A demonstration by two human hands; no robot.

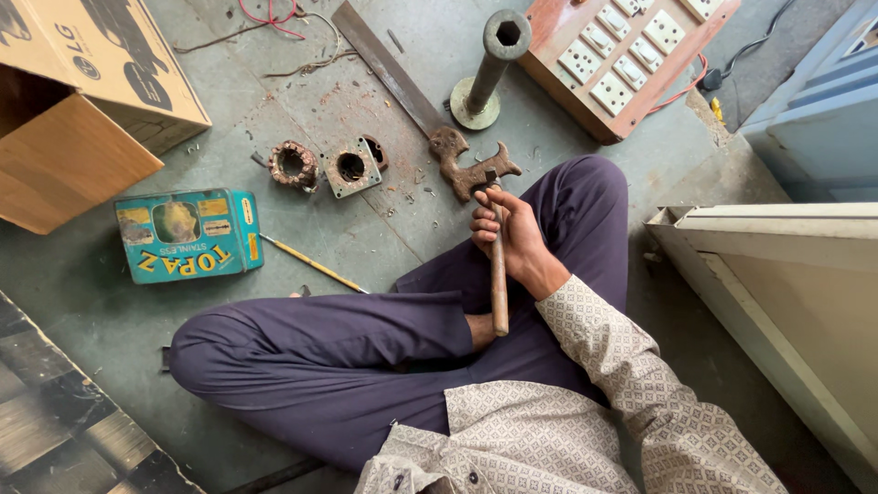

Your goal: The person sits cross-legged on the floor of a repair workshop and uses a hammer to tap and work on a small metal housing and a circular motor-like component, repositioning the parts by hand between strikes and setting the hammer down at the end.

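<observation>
Head view of a person seated cross-legged on a grey-green concrete floor (384, 229). The right hand (508, 233) has its fingers (483, 227) clamped round the wooden handle of a hammer (498, 284), whose head end meets a rusty, irregular cast-metal bracket (468, 166) lying on the floor just ahead of the knee. The handle runs back toward the person's lap, over the dark purple trousers (347, 348). The left hand is out of view.

Left of the bracket lie a rusty round motor winding (293, 165) and, touching it, a square metal housing with a round bore (351, 167). A long flat steel bar (389, 69) runs up from the bracket, beside an upright grey metal pipe on a round base (489, 69). Farther left sit a teal rectangular tin (189, 234) and a thin yellow pencil-like rod (311, 263).
</observation>
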